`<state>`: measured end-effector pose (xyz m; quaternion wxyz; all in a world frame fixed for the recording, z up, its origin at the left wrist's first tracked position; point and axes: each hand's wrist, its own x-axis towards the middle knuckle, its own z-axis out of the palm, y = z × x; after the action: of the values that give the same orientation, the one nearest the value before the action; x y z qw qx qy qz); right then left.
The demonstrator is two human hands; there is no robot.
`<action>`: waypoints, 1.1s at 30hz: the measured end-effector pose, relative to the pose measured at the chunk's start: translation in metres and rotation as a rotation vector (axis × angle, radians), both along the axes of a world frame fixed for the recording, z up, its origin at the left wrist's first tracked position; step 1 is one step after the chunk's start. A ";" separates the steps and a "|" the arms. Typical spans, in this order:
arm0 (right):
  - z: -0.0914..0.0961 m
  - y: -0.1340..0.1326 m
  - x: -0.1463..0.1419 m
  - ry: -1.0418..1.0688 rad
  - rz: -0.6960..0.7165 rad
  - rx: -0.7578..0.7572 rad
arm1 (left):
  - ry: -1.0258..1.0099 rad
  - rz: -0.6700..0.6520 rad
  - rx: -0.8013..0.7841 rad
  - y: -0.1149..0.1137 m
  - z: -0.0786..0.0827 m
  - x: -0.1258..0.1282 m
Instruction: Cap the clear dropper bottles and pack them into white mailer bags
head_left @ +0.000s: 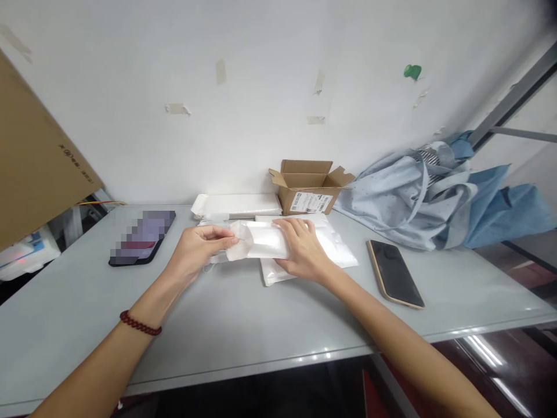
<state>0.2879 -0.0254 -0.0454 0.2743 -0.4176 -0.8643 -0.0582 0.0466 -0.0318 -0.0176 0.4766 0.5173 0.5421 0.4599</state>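
Note:
Above the table, a white paper-like pouch (265, 240) is held between my two hands. My left hand (201, 247) pinches the flap at its left end, thumb and fingers together. Wrapped over the pouch's right end is my right hand (302, 247), thumb underneath. A flat white package (335, 247) lies below and behind the right hand, partly hidden by it. Some clear plastic (217, 259) shows under the pouch near my left fingers; its shape is hard to make out. Whether anything is inside the pouch cannot be seen.
Behind the hands stand a long white box (237, 205) and an open cardboard box (307, 200) with a label. A phone (395, 273) lies at right, another phone (145, 238) at left. Blue fabric (404, 191) heaps at the back right; a cardboard sheet (39, 157) leans left.

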 end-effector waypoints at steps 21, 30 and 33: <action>-0.011 -0.008 -0.015 0.016 0.262 0.150 | 0.195 -0.044 -0.011 -0.012 -0.017 0.036; -0.011 -0.009 -0.014 -0.112 -0.005 0.264 | -0.162 -0.084 -0.127 -0.006 -0.014 0.022; -0.012 -0.006 -0.011 -0.106 -0.040 0.299 | -0.306 -0.101 -0.147 -0.004 -0.008 0.018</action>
<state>0.2771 -0.0313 -0.0575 0.2863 -0.3857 -0.8507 -0.2134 0.0647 -0.0360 -0.0259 0.6125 0.4314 0.4688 0.4679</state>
